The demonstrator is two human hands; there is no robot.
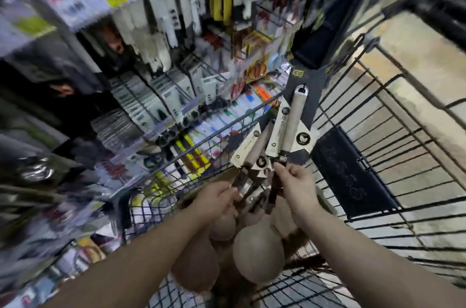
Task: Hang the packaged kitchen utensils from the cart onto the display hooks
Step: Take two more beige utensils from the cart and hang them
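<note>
The left hand [216,198] grips a bunch [254,148] of packaged utensils round their metal necks. The right hand [298,185], just beside it at 3 o'clock, pinches the neck of one utensil [292,121] that fans out toward 12 o'clock. Both are closed on goods, above the cart.

The rack [156,95] fills the view from 9 to 12 o'clock and is packed with hanging packs. Its hooks [211,70] are blurred, and I cannot tell which one is free. The cart [393,131] lies from 1 to 6 o'clock, and its near rim runs between the hands and the rack.

The bowls [257,254] hang at 6 o'clock below the hands, down inside the cart. They look smooth and rigid, and probably light for their bulk. The bunch is likely top-light and apt to swing, so a hold on the neck, close under the card, seems soundest. The card [310,95] looks thin and would bend or tear if pulled. The loop [301,90] at the handle tip is the part meant for a hook.

Open room is upward, toward 12 o'clock. The cart rim at 9 o'clock and the wire walls could snag the bowls, so they need lifting over before any swing to the rack.
</note>
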